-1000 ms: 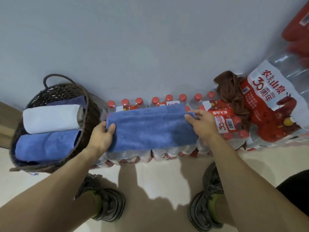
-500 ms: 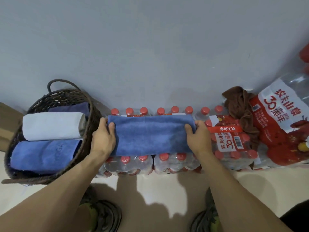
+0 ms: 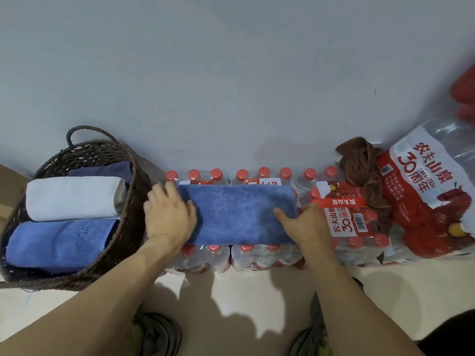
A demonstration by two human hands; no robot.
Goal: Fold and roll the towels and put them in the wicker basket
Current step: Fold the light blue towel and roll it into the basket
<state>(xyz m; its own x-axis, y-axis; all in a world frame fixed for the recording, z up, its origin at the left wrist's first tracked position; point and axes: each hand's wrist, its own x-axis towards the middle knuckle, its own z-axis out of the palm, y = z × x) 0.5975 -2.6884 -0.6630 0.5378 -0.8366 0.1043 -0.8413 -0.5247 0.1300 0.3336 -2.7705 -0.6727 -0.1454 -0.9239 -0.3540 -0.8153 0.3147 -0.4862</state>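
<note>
Folded blue terry towel (image 3: pixel 237 214) lies flat on shrink-wrapped bottle packs (image 3: pixel 259 255) | left hand (image 3: pixel 171 218), right hand (image 3: pixel 304 226) pin its ends, fingers spread, gripping nothing | I judge: flattening for rolling | dark wicker basket (image 3: pixel 131 201) left, near.

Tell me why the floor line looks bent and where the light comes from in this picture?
Head view: the wide-angle lens bows the wall base and stretches the big water jug at the right edge; a red blur there is unreadable. Arm shadows on the floor fall towards the camera, suggesting light from above and ahead. The blue towel is sharp.
</note>
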